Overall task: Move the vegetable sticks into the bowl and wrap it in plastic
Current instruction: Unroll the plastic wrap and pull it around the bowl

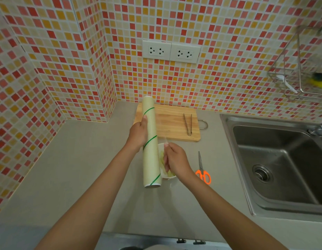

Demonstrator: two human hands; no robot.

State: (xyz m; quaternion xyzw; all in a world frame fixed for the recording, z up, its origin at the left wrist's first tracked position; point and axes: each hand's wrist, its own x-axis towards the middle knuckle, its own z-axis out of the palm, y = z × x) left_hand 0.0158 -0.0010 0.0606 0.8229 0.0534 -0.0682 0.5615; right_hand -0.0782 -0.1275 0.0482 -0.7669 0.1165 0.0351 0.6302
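My 2 forearms reach up from the bottom edge over the grey counter [75,159]. My left hand [138,134] is wrapped around the middle of the plastic wrap roll [150,141], thumb lying along its side, holding it lengthwise above the counter, far end pointing to the tiled wall [48,60]. The roll is pale green with thin green diagonal stripes. My right hand [176,160] sits just beside it, fingers pinched together on what looks like the clear film edge; the film itself is hard to make out. Right under that hand is the white bowl [161,147], half hidden between roll and hand, with pale green vegetable sticks [170,173] showing inside it. Orange-handled scissors [202,171] lie on the counter just right of the bowl, blades pointing away from me. Behind, the wooden cutting board [172,121] rests against the wall with 1 pair of metal tongs [187,124] lying on it. The steel sink [279,159] is off to the right, a wire rack [299,65] hangs above it, and 2 white sockets [171,51] sit on the wall.
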